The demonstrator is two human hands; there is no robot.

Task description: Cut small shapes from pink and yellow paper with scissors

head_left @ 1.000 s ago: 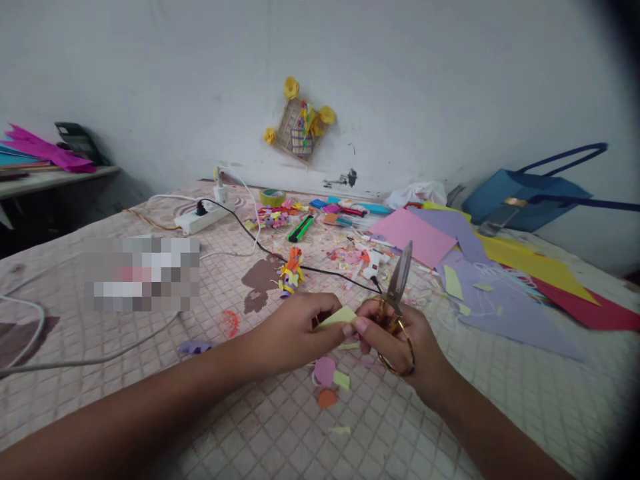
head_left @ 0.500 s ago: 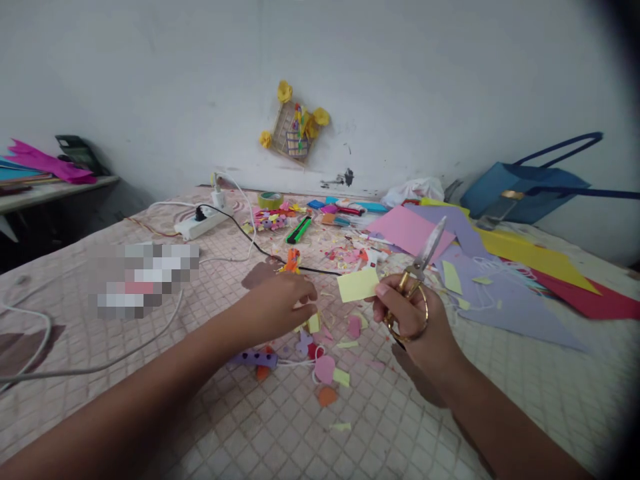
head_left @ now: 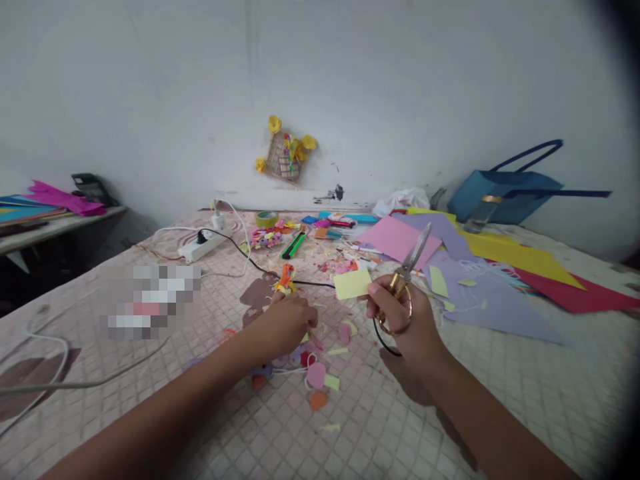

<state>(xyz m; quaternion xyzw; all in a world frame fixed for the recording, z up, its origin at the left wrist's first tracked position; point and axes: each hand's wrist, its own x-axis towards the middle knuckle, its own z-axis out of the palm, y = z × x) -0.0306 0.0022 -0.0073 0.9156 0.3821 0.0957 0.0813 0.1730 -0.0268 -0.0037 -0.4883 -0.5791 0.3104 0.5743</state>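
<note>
My right hand is closed, pinching a pale yellow piece of paper between thumb and fingers. The same hand holds gold-handled scissors, a handle loop round the fingers and the blades pointing up and away. My left hand is low over the table with its fingers curled down; whatever they hold, if anything, is hidden. Just beyond its knuckles stands a small orange and yellow paper piece. Near this hand lie paper scraps, among them a pink round cutout and an orange one.
A white power strip with cables stands at the back left. A green cutter knife and a roll of tape lie behind the hands. To the right are lilac sheets, yellow sheets and a blue bag.
My left hand has lowered, its fingers now curled where thumb and fingers were apart. My right hand still holds the paper and scissors. The whole view has shifted slightly.
</note>
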